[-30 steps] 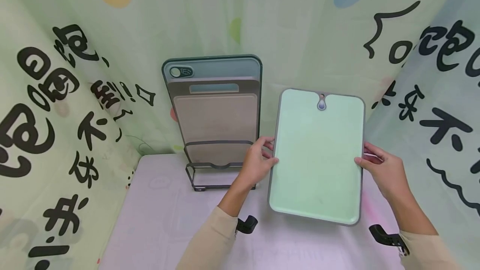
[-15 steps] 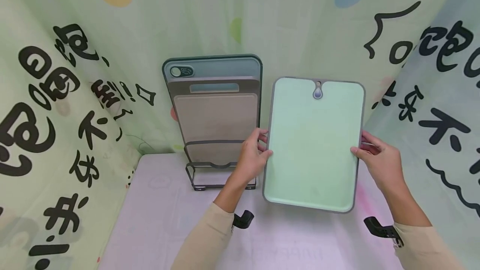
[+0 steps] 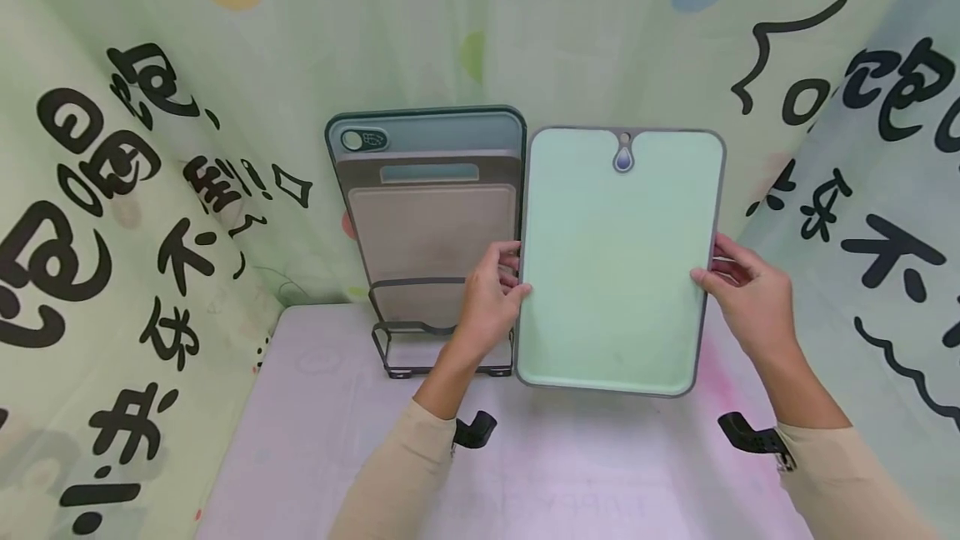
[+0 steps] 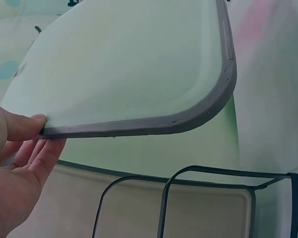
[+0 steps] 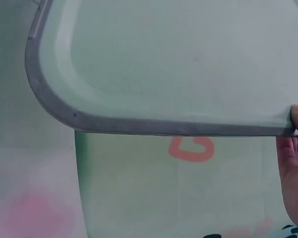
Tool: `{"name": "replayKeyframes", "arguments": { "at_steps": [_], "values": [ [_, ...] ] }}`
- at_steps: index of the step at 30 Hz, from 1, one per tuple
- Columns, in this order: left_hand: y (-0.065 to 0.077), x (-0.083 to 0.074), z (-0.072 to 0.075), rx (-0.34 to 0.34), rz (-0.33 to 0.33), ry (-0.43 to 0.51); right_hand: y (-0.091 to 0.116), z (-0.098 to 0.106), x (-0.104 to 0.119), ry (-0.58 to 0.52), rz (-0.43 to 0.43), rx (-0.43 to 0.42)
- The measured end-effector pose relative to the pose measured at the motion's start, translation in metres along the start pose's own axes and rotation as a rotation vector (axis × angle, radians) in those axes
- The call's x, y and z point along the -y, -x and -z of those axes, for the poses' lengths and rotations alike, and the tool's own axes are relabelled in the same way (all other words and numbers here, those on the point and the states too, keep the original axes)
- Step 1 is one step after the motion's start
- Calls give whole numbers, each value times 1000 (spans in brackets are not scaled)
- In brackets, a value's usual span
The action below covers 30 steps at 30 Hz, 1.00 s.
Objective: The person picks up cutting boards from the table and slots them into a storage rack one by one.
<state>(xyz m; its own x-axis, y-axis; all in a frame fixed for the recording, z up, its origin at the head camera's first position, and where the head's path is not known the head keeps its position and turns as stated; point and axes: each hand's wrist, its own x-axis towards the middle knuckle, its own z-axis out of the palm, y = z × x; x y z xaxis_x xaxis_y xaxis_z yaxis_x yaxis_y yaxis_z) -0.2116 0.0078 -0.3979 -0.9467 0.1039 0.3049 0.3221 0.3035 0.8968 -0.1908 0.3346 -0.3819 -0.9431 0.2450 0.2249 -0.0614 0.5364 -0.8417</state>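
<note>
A light green cutting board (image 3: 618,273) with a grey rim and a drop-shaped hole near its top is held up off the table, its face toward the head camera. My left hand (image 3: 487,298) pinches its left edge, thumb on the front and fingers behind. On the right edge my right hand (image 3: 750,298) grips the same way. Left of the board, a black wire rack (image 3: 420,327) holds a brown-grey cutting board (image 3: 431,232) in front of a larger blue-grey board (image 3: 450,130). In the left wrist view the thumb (image 4: 27,126) presses on the board's rim.
A pale lilac cloth covers the table (image 3: 322,440). Curtains (image 3: 600,40) printed with black lettering and coloured dots enclose the back and both sides. The left forearm passes in front of the rack's lower right part.
Both hands have raised the green cutting board and shifted it slightly left, closer to the rack. The rack and its boards stay in place.
</note>
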Motion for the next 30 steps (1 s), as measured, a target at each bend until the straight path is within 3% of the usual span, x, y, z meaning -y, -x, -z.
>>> {"name": "replayKeyframes", "arguments": {
  "at_steps": [8,20,30],
  "values": [
    [-4,-1,4,-18,17,-6,-11,-2,13,-25,45,-29],
    [-12,-2,5,-107,-46,-23,-19,-10,31,-106,104,-99],
    [-16,5,5,-132,-74,-35,-25,-15,38,-143,216,-143]
  ]
}}
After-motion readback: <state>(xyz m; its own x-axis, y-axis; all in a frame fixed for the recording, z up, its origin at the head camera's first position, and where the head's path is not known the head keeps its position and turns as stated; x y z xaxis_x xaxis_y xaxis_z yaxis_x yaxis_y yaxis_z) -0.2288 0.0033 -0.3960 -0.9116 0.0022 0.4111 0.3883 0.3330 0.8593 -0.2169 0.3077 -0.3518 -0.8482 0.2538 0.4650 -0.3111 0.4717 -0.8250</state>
